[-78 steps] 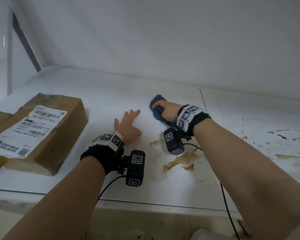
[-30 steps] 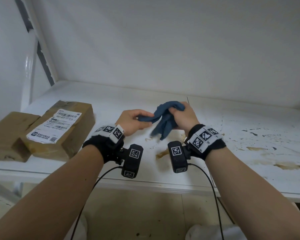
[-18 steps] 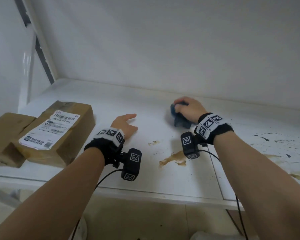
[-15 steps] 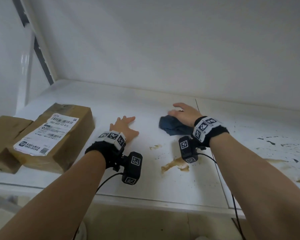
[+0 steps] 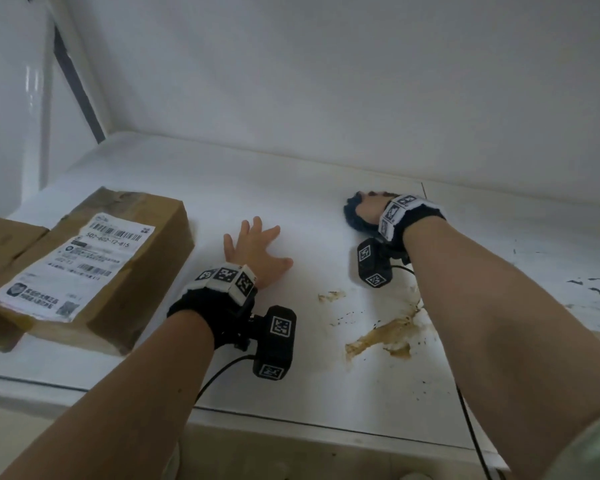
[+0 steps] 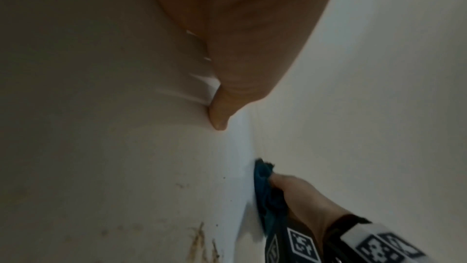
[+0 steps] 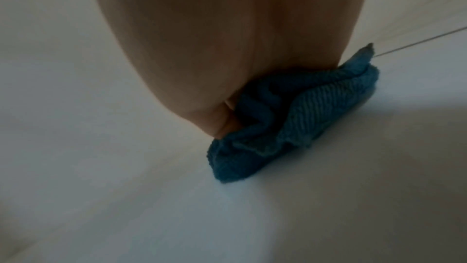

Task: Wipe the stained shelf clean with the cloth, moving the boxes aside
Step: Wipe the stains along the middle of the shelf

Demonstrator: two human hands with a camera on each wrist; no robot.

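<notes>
A bunched blue cloth lies on the white shelf far back, near the wall. My right hand grips it and presses it down. In the right wrist view the cloth bulges out from under the palm. My left hand rests flat on the shelf with its fingers spread and holds nothing. A brown smear and a smaller brown spot lie nearer the front edge, between my two wrists. The left wrist view shows the cloth under the right hand.
A cardboard box with a shipping label stands on the shelf at the left, and a second brown box lies beside it at the far left. Dark flecks and peeled paint mark the right-hand panel. The back wall rises just behind the cloth.
A second ago both hands held the cloth in the air. Since then the left hand has gone flat onto the shelf, and the right hand has pushed the cloth back toward the wall.
</notes>
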